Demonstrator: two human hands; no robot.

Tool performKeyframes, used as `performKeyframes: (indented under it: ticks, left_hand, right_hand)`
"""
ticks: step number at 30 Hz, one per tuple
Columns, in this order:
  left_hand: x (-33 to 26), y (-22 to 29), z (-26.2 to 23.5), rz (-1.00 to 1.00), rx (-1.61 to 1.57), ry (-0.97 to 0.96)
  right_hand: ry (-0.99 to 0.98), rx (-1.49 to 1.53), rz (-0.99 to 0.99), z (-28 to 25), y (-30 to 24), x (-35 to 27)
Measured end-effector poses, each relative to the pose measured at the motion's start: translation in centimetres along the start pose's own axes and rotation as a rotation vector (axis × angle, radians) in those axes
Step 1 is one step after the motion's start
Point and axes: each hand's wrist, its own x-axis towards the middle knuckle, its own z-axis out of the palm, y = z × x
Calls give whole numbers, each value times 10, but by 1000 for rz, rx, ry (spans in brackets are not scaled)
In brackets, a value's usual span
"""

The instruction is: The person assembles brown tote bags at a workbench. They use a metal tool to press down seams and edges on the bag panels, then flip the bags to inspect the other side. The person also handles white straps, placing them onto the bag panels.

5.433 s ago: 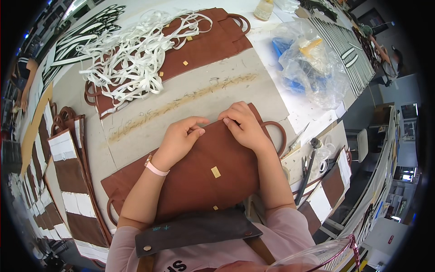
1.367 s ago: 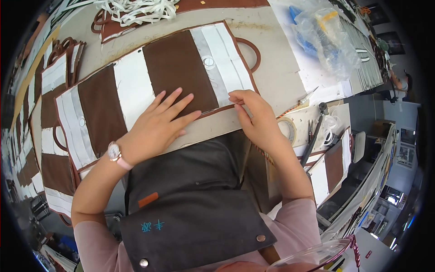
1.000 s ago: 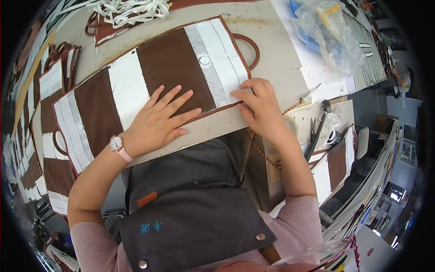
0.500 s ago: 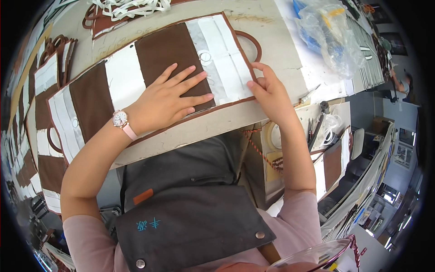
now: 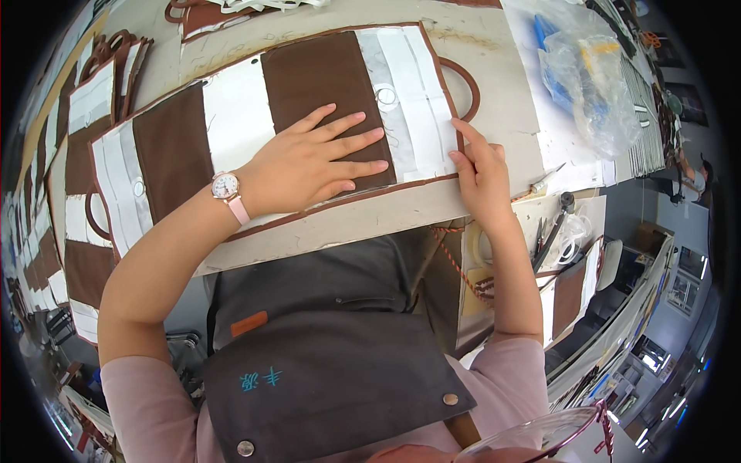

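A flat, unfolded bag panel (image 5: 239,108) with brown and white bands, brown edging and a curved brown handle (image 5: 463,81) at its right end lies on the worktable. My left hand (image 5: 309,166) rests palm down on it, fingers spread over the brown band and the white one beside it. At the panel's right edge, near the front corner, my right hand (image 5: 485,170) has its thumb and forefinger on the brown edging, the other fingers curled in. Part of the panel's front edge is hidden beneath my left forearm.
Similar brown and white pieces with handles (image 5: 96,92) are stacked at the left. Clear plastic bags (image 5: 590,85) lie at the back right. On a lower surface at right are a black-handled tool (image 5: 552,231) and a roll of tape (image 5: 480,243). White strips (image 5: 255,6) lie at the far edge.
The view has shifted, so the table sits farther right in the picture. My right thumb has drawn back to the panel's edge and the forefinger is straighter. My left hand stays flat.
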Motion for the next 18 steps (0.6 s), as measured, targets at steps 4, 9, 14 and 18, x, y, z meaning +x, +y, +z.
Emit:
performKeyframes:
  ticks: [4,9,14,18]
  left_hand:
    - [-1,1,1,-10,-7,12]
    - [-3,4,-3,-34,-23,20]
    - [-14,10,1,-81,20,56]
    - [-14,10,0,-76,11,86]
  right_hand:
    - [-4,33,31,1,0,0]
    - [47,-9,-23,3,2,-2]
    - [81,-32,-62,5,2,-2]
    - [109,-54,-80,7,4,-3]
